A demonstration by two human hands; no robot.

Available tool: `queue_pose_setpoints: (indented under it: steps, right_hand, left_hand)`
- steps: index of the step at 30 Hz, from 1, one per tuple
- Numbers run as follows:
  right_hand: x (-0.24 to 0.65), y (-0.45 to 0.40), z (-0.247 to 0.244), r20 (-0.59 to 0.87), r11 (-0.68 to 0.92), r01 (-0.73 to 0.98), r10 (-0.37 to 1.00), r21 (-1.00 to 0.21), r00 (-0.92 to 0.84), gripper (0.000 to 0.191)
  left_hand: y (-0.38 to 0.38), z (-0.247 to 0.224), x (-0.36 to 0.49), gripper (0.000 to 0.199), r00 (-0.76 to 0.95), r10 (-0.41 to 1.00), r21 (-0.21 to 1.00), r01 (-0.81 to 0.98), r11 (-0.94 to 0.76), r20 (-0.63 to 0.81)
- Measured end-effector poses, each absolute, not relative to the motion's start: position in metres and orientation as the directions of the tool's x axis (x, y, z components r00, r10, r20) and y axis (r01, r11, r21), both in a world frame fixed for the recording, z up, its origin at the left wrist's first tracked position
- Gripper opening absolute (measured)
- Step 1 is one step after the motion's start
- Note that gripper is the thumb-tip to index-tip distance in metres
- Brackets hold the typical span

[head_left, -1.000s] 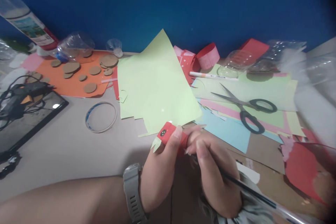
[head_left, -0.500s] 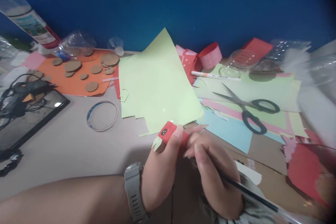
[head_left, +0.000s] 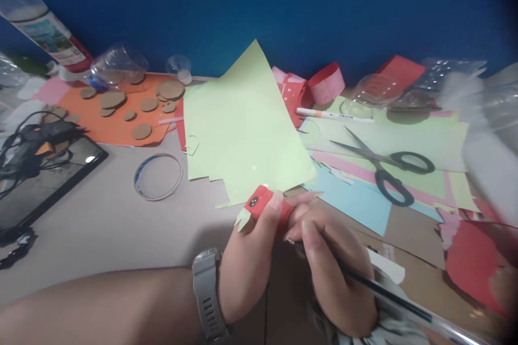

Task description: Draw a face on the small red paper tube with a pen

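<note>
Between the thumb and fingers of my left hand is a small red paper figure. It bears a dark round eye with white dots and a pale green paper piece at its lower left. My right hand is closed around a pen whose clear barrel points down to the right. The pen's tip end is close to the red paper, but my fingers partly hide it, so contact cannot be made out. Just beyond my hands lies a large pale green sheet with a cut lower edge.
Scissors lie spread on coloured paper at the right, below a white marker. A tape ring and a dark phone with cables are at left. Cardboard discs rest on orange paper. A bottle leans at the back left.
The view has shifted very slightly. Both hands keep nearly the same pose, holding the red paper figure and the pen.
</note>
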State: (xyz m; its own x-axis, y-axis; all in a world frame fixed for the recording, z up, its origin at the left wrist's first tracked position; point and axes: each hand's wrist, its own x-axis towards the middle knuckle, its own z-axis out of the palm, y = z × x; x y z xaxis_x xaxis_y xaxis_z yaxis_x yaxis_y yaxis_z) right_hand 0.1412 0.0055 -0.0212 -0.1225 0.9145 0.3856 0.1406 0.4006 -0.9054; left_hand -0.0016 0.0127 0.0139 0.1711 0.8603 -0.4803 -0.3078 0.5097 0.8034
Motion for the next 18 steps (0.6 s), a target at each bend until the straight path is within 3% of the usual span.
queue_pose_setpoints:
  steps: [18]
  right_hand:
    - [0.1409,0.0062,-0.0141,0.387,0.405,0.205,0.914,-0.891,-0.122,0.032]
  left_hand:
    - [0.0114,0.0138,-0.0020,0.050,0.222,0.852,0.782,-0.340,0.523,-0.473]
